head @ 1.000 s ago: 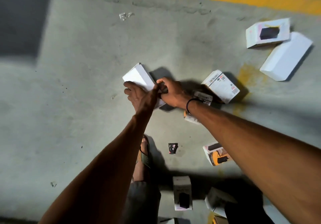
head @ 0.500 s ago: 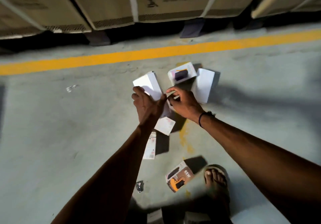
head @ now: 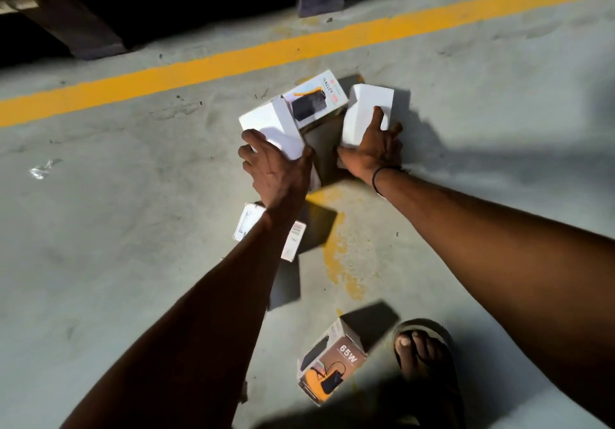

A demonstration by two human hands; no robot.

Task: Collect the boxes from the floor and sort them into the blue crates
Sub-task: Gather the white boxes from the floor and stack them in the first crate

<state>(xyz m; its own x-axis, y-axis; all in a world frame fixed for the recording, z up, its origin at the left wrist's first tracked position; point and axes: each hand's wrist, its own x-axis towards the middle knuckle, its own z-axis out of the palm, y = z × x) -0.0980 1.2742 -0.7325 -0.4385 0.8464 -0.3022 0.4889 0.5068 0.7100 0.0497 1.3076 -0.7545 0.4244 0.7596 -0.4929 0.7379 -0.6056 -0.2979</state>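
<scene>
A: How is the plain white box (head: 271, 129) expected to handle?

B: It is judged light, stiff carton, with smooth faces that may slip. It is gripped at its near corner by the left hand (head: 278, 169), fingers curled over it.

A: And beyond that grip?

B: A second white box (head: 366, 109), on the floor, is clasped by the right hand (head: 374, 147). A printed box (head: 316, 99) is wedged between them.

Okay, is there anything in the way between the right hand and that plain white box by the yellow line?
Nothing visible stands between them: the right hand already rests on the plain white box, fingers spread over its near end. The printed box lies just beside it, not in the way.
</scene>
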